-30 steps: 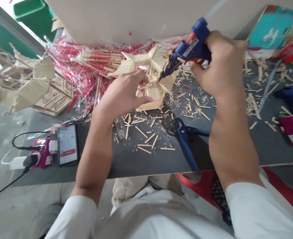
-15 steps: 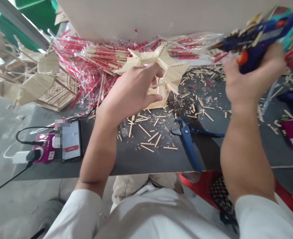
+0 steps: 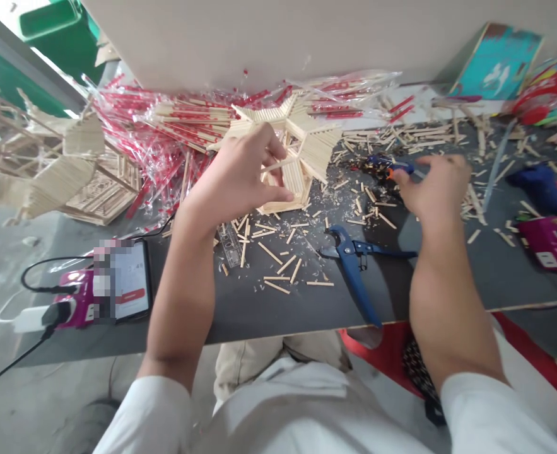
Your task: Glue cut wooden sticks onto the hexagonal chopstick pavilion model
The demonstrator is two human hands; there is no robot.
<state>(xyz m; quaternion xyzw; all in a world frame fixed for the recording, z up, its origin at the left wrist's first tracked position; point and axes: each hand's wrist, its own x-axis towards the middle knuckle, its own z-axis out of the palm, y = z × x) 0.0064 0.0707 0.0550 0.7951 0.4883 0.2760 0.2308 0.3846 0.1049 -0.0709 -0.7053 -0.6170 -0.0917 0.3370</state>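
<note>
My left hand (image 3: 233, 170) is curled over a star-shaped lattice of pale wooden sticks (image 3: 323, 148), with a thin wooden stick (image 3: 273, 166) at its fingers. Thumb and fingertips are a little apart, and the far fingers are partly hidden. A blue glue gun (image 3: 377, 165) with an orange trigger lies low among the scraps, its tip to the left. Beside its rear end is my right hand (image 3: 441, 186), thumb and forefinger spread apart; the thumb covers part of the gun. Blue cutters (image 3: 354, 265) rest on the dark table (image 3: 282, 315) between my forearms.
Short cut sticks (image 3: 271, 252) and crumbs are scattered across the table. Red-and-white wrapped stick bundles (image 3: 164, 120) lie along the back wall. On the left are a larger stick construction (image 3: 55, 183), a phone (image 3: 134, 280) and a purple socket block (image 3: 77, 290) with cables.
My right hand has come down and left, bringing the glue gun from the air to the scraps on the table; its fingers have spread. My left hand stays over the lattice.
</note>
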